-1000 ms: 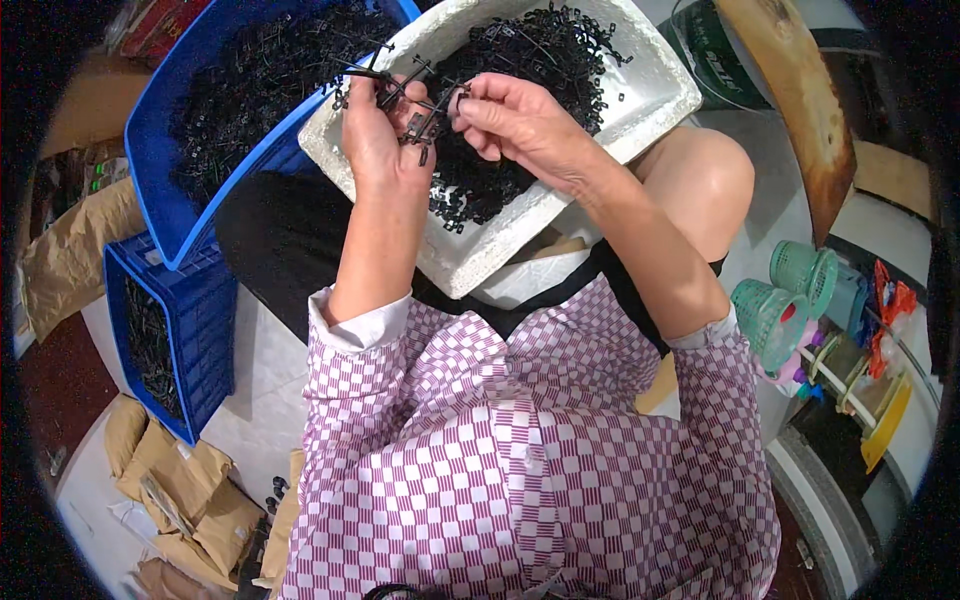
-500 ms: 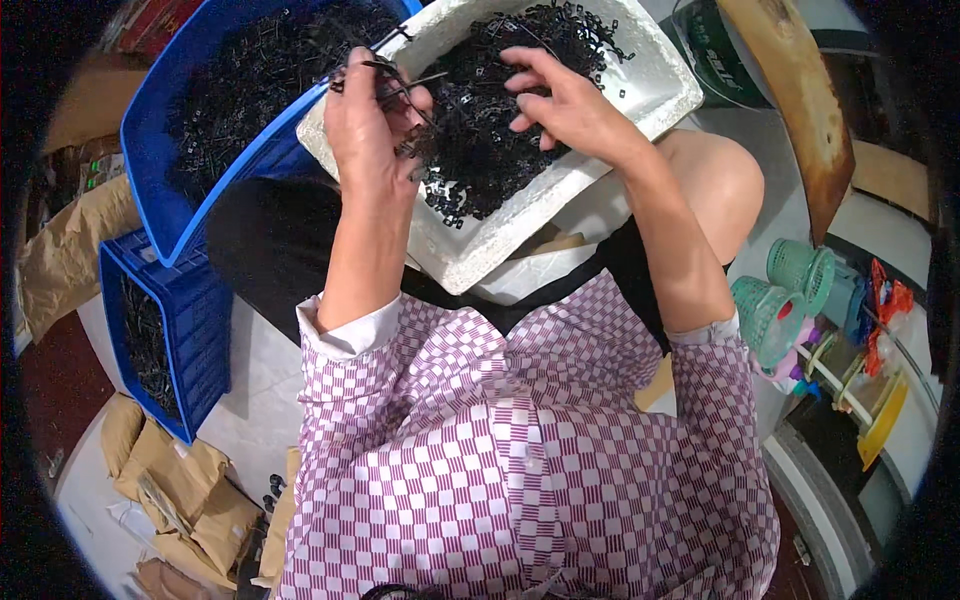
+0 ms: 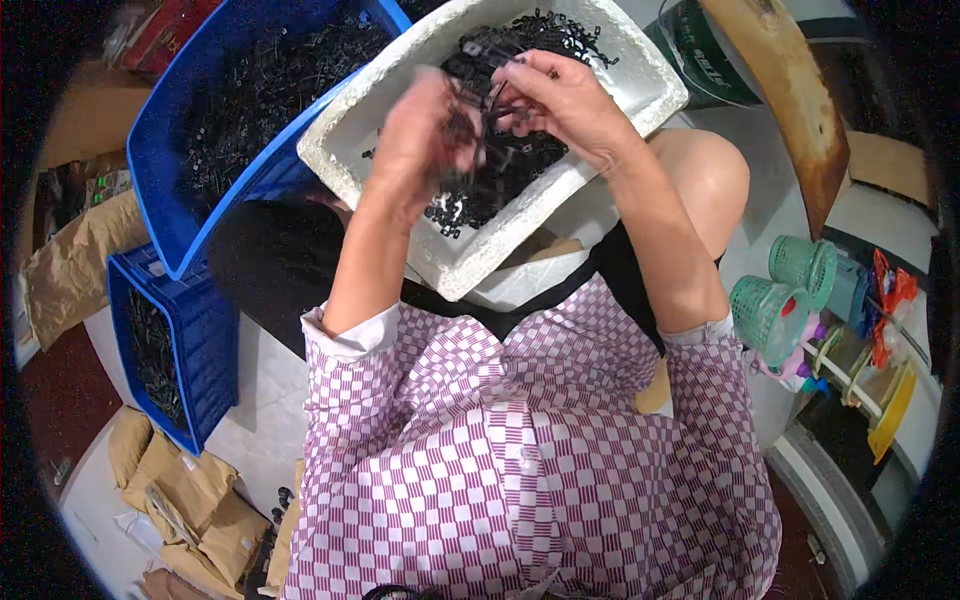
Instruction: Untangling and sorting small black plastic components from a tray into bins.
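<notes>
Hands now together, blue crates beside

place: small piecework workshop, possibly home-based | evidence: blue plastic crates sitting full of small black parts, white foam tray holding more | brown paper bags lying on floor | green baskets standing nearby

Small black clips pinched between both hands above the white foam box.
</notes>
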`<state>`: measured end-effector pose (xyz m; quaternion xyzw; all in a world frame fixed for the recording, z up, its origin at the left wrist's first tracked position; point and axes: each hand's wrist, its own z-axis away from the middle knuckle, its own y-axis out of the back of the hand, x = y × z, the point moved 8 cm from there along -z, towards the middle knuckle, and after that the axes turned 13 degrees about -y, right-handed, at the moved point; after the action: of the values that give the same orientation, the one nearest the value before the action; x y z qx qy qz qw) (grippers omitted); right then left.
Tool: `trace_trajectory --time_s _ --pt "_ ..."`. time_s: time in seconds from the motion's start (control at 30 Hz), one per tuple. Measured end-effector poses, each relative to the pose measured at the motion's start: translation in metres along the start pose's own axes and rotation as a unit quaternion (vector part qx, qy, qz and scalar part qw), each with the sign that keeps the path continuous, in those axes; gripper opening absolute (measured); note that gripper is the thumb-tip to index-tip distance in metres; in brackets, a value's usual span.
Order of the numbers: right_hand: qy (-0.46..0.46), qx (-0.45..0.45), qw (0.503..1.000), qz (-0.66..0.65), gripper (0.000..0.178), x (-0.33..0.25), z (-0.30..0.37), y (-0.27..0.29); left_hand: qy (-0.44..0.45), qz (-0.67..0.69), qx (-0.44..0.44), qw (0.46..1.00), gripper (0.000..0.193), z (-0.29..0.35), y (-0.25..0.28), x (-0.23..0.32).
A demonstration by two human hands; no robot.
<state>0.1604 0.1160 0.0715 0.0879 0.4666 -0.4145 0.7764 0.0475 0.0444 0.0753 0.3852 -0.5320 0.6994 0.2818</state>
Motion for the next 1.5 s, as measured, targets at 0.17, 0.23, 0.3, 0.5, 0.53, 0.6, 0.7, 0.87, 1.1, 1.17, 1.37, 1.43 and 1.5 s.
trace_trajectory --time_s 0.17,0.23,0.3,0.5,0.53,0.6,0.7,0.87,1.1,1.17,1.37,1.43,1.5 --pt "0.100 -0.004 0.950 -0.295 0.022 -0.012 0.000 0.017 -0.073 0.073 0.151 0.983 0.032 -0.012 0.043 -0.014" --pt "0.113 -0.022 0.937 -0.329 0.021 -0.009 -0.006 0.013 -0.061 0.011 0.131 0.989 0.034 0.000 0.012 -0.035" --pt "0.123 -0.054 0.907 -0.400 0.020 -0.006 -0.008 0.003 -0.048 -0.051 0.111 0.991 0.037 -0.001 -0.008 -0.039" --pt "0.094 -0.084 0.924 -0.362 0.020 0.005 -0.004 -0.033 -0.118 0.151 0.087 0.978 0.032 -0.014 -0.011 -0.006" --pt "0.083 -0.078 0.934 -0.338 0.019 0.007 -0.004 -0.035 -0.132 0.164 0.068 0.975 0.031 -0.015 -0.010 0.002" --pt "0.071 -0.075 0.944 -0.314 0.019 0.010 -0.005 -0.040 -0.131 0.157 0.086 0.975 0.031 -0.015 0.000 0.005" --pt "0.071 -0.016 0.981 -0.179 0.019 0.014 -0.006 -0.043 -0.122 0.147 0.123 0.974 0.031 -0.012 0.014 0.005" --pt "0.099 0.055 0.993 0.019 0.019 0.024 -0.003 -0.046 -0.059 0.195 0.239 0.949 0.028 -0.001 0.037 -0.007" --pt "0.081 0.074 0.994 -0.024 0.017 0.026 -0.002 -0.052 -0.075 0.203 0.273 0.937 0.025 0.001 0.042 -0.003" --pt "0.071 0.063 0.995 -0.023 0.019 0.026 -0.002 -0.055 -0.083 0.196 0.257 0.943 0.024 0.001 0.042 0.002" --pt "0.066 -0.013 0.998 -0.002 0.029 0.023 -0.004 -0.059 -0.088 0.151 0.269 0.947 0.024 0.002 0.047 0.009" --pt "0.106 0.006 0.994 0.018 0.031 0.015 -0.002 -0.050 -0.087 0.107 0.248 0.959 0.024 0.002 0.046 0.011" --pt "0.185 0.044 0.980 0.058 0.034 0.000 0.005 -0.043 -0.083 0.085 0.237 0.964 0.024 0.003 0.043 0.011"
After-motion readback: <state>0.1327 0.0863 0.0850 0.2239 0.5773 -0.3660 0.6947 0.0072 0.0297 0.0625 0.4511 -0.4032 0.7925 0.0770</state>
